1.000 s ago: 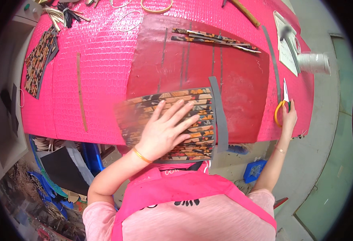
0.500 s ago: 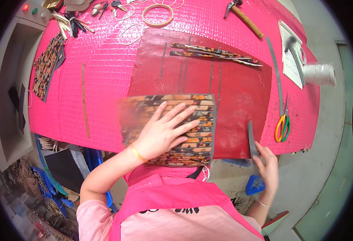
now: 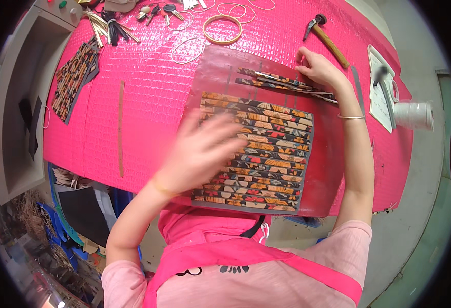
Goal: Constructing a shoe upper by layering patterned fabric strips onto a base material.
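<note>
A panel of floral fabric strips [image 3: 266,159] on a dark grey backing lies on a dark red sheet [image 3: 323,169], near the table's front edge. Over its left part is my left hand [image 3: 205,151], smeared by motion, its fingers apart and nothing seen in them. Beyond the panel lie several loose narrow floral strips [image 3: 282,82]. My right hand [image 3: 318,66] reaches across to their far side, fingers bent, a gap showing between fingers and thumb. I see nothing held there, and cannot tell whether it touches the sheet.
A hammer [image 3: 328,43] lies beyond my right hand. At right are a grey strip [image 3: 358,90], a clipboard [image 3: 382,97] and a white spool [image 3: 414,115]. A bamboo hoop [image 3: 222,29] lies at the back. Left are a brown strip [image 3: 121,128] and another floral piece [image 3: 74,82].
My right hand has gone from the near right edge, where it held a dark strip, to beyond the loose strips; that strip is out of sight. The panel has shifted right. My left hand has lifted, blurring.
</note>
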Available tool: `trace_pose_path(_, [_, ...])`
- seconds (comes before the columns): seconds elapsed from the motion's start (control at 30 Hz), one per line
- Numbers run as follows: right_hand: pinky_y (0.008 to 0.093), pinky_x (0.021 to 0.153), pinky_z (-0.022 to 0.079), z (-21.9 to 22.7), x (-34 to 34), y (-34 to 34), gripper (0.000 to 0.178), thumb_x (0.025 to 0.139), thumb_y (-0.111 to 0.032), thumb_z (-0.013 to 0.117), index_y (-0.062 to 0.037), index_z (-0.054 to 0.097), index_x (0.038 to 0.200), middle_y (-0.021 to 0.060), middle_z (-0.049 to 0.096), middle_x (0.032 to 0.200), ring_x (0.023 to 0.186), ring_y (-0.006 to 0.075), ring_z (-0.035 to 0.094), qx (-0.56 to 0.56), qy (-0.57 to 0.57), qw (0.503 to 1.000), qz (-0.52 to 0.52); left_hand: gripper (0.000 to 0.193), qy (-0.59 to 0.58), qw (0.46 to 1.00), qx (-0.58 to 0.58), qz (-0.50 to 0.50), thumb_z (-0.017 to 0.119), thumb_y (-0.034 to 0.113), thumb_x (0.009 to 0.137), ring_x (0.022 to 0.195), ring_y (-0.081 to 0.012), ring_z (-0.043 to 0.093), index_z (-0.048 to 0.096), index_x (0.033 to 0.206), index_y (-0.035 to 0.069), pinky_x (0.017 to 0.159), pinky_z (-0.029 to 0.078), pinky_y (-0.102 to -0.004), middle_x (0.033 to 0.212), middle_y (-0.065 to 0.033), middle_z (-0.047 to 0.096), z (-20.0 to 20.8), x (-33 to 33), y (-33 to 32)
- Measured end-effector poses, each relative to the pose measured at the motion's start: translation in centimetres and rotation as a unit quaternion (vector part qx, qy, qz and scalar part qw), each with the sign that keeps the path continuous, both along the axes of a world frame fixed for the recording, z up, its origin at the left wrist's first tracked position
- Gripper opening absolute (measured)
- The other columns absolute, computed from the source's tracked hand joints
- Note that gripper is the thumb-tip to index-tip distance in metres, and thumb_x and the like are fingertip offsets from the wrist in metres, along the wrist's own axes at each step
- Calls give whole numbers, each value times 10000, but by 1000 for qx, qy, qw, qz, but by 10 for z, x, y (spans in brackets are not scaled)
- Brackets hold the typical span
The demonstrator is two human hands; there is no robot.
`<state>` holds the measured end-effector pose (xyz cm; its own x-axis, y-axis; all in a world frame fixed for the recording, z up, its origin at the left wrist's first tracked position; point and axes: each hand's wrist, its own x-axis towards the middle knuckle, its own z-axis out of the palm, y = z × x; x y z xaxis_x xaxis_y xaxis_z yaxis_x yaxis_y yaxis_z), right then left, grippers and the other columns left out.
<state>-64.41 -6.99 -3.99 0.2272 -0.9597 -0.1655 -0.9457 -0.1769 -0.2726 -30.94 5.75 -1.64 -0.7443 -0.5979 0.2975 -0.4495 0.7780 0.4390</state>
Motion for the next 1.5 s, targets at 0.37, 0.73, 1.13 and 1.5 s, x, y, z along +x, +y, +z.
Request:
trace_pose_path(0.37, [233, 609, 398, 7, -15, -8, 162, 885, -168, 566, -7, 557, 871, -17, 531, 716, 674, 64, 479, 206, -194, 959, 15, 221, -67, 849, 81, 517, 632, 70, 769, 909, -257, 538, 567, 966, -6, 811, 423, -347, 863, -126, 568, -47, 154, 10])
trace_pose_path(0.73, [165, 592, 375, 76, 99, 83, 200, 856, -72, 599, 2, 602, 1042, -45, 551, 793, 711, 20, 518, 2, -402, 913, -72, 63, 263, 767, 350, 470, 627, -6, 784, 673, -52, 536, 580, 825, 6, 611, 435, -208, 727, 9, 579, 7, 116, 13])
trace_pose_path(1.13, [152, 523, 350, 61, 170, 154, 134, 858, -164, 630, -44, 633, 917, -57, 586, 755, 640, -8, 477, 248, -618, 739, -108, 141, 447, 646, 586, 198, 630, 125, 841, 765, -100, 577, 561, 919, 30, 682, 453, -225, 847, -29, 609, 11, 3, 54])
trace_pose_path(1.5, [172, 478, 377, 58, 97, 196, 156, 860, -85, 606, -1, 604, 992, 2, 617, 725, 545, 34, 504, 110, -553, 798, -212, 359, 5, 998, -2, 69, 594, 169, 786, 1173, -287, 470, 566, 1139, 110, 986, 347, -466, 1227, -121, 523, -40, -19, 70])
